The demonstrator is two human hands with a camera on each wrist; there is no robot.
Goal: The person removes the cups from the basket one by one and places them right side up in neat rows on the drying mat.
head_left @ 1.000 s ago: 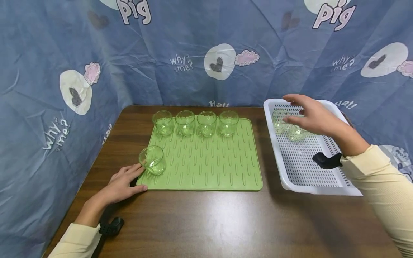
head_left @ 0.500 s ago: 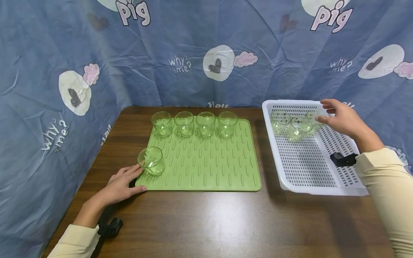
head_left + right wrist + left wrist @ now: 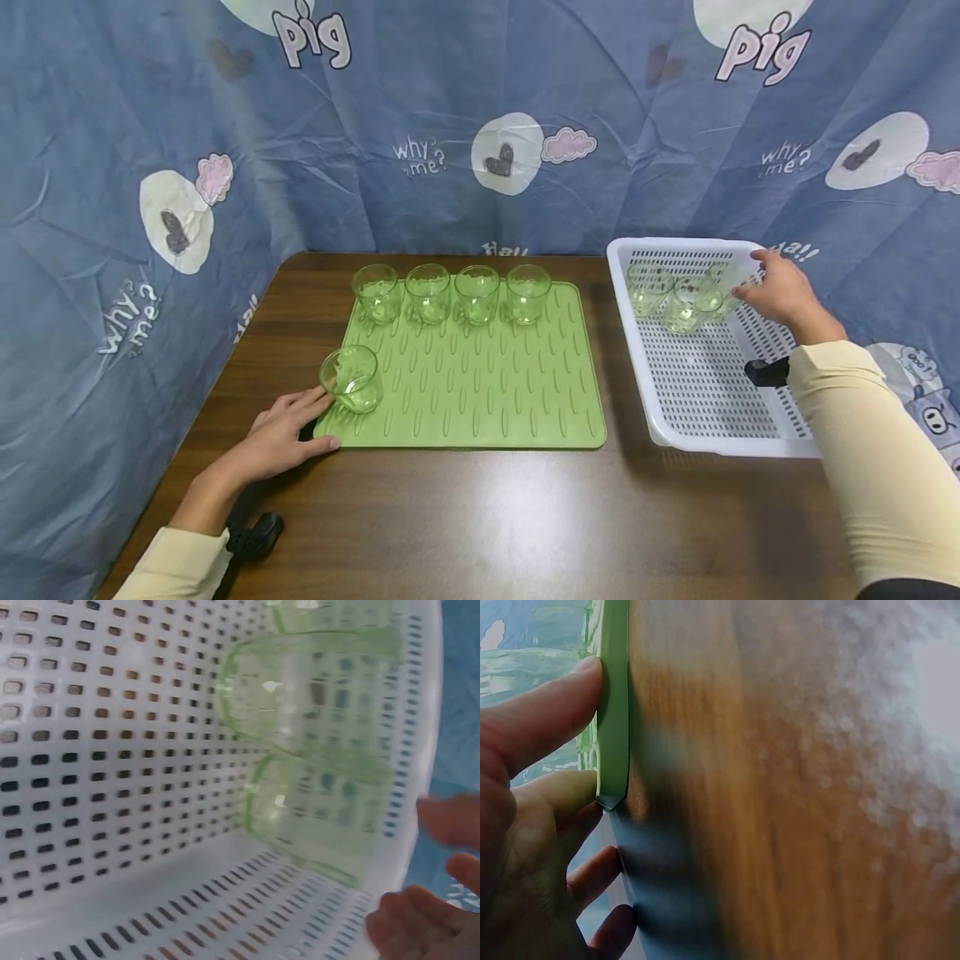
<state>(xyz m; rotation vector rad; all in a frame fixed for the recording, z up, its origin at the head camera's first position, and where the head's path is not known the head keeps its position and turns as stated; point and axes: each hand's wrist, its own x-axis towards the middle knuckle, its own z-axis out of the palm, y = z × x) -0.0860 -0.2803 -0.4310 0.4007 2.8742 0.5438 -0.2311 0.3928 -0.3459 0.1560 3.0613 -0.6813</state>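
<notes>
My left hand point(image 3: 281, 433) lies at the front left corner of the green mat point(image 3: 480, 400), its fingertips right at a clear glass cup point(image 3: 356, 387) standing there. In the left wrist view the thumb point(image 3: 562, 705) is against the mat's edge and the other fingers are spread beside it. My right hand point(image 3: 787, 296) reaches over the back right corner of the white basket point(image 3: 639, 367), thumb and fingers parted. Nearest to it is a glass cup point(image 3: 322, 814), apart from the fingertips in the right wrist view. Two more cups point(image 3: 684, 307) stand beside that one.
Several matching glass cups point(image 3: 477, 296) form a row along the mat's back edge. Mat and basket stand on a brown wooden table point(image 3: 480, 517). A blue printed cloth point(image 3: 420, 200) hangs behind and at the sides.
My right hand has moved right across the basket, then slightly back left and lower, by the rightmost cup. My left hand and the cups on the mat have stayed put.
</notes>
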